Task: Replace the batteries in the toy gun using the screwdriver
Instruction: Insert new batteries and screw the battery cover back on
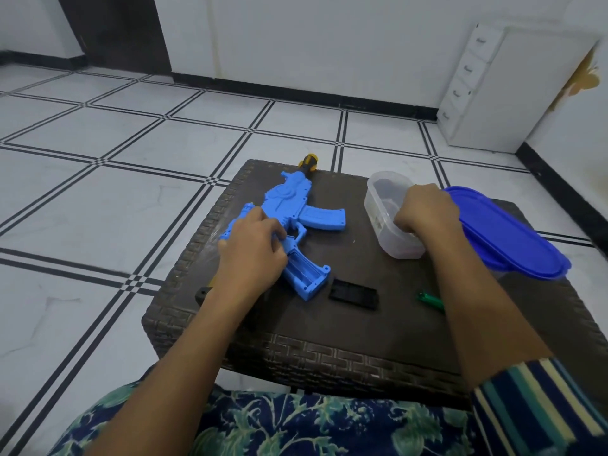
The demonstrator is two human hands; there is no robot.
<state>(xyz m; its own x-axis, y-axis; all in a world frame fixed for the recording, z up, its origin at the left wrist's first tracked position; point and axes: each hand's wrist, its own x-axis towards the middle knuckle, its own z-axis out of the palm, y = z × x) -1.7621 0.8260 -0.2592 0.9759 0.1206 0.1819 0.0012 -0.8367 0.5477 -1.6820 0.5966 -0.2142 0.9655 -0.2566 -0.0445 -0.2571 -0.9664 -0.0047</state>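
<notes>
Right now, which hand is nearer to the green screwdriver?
Right. The right hand reaches into the clear container, just beyond the screwdriver. The left hand holds the toy gun, farther left past the black cover.

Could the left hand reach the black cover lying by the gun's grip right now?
Probably yes: the black cover lies bare beside the toy gun, close to the left hand, with nothing on it.

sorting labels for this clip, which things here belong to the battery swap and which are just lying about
In the job: gun gripped by the left hand, black cover, screwdriver, tub the right hand reaches into.
Lying about: blue lid, drawers by the wall.
</notes>
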